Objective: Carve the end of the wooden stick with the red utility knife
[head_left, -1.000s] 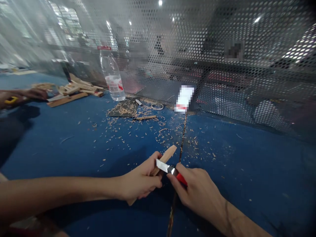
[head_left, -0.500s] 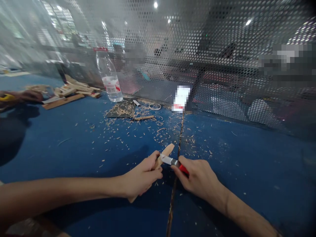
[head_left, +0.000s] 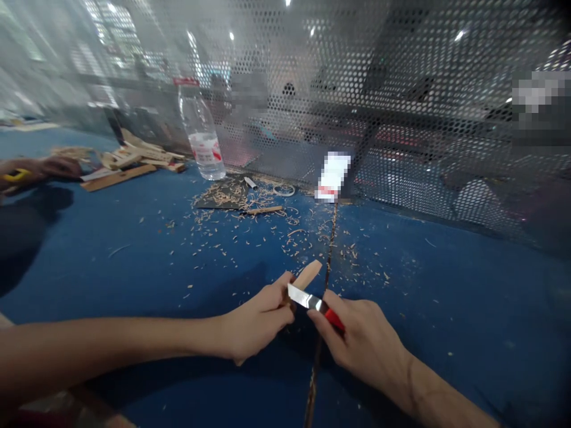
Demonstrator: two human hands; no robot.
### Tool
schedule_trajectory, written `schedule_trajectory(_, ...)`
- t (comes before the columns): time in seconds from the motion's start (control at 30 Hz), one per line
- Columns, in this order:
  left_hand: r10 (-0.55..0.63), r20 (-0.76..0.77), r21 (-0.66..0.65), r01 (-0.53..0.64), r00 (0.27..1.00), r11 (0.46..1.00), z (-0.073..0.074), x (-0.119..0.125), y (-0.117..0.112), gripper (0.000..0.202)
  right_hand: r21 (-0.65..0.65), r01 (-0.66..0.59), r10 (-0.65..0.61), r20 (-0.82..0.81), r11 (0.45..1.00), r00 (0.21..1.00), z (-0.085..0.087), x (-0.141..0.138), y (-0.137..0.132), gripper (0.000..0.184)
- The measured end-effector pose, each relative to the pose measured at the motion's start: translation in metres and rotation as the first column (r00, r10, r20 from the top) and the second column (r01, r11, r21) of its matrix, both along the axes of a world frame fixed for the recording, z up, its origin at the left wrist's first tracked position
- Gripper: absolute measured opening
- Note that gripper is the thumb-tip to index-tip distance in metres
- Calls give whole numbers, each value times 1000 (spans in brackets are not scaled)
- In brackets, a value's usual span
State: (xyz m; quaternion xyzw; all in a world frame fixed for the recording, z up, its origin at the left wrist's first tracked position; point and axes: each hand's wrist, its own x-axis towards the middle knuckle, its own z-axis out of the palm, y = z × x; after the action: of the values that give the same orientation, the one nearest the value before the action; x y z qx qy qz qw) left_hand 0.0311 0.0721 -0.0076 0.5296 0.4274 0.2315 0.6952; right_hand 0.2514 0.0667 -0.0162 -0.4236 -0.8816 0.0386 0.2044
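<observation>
Closed firmly around a pale wooden strip, the left hand holds it with the rounded tip pointing forward, above the fingers. The right hand pinches a utility knife by its red handle, and its steel blade lies just beside the strip. I cannot tell if the edge touches the wood. Carving the strip seems to be the step in hand, and the next stroke calls for a slow, controlled cut, with the edge kept away from the left fingers. Wood shavings are scattered on the blue work surface. Far to the left, a co-worker's hand is near a pile of wood scraps.
</observation>
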Motion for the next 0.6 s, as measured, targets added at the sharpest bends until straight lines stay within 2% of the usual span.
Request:
schedule_trajectory(0.1,-21,-95,-15,20,995,1000,5,0,0,24,-48,13,-12,6,999,1000,-3,-3,-1,35)
schedule_trajectory(0.2,-21,-72,-6,21,997,1000,9,1,0,21,-61,8,-6,20,998,1000,-5,0,0,36)
schedule_trajectory(0.43,0,-95,-26,-2,995,1000,0,2,1,22,-2,25,-25,127,1000,992,-3,5,4,41)
schedule_trajectory(0.6,26,-132,-1,-26,991,1000,2,3,-1,20,51,21,-29,166,998,986,-6,10,12,43)
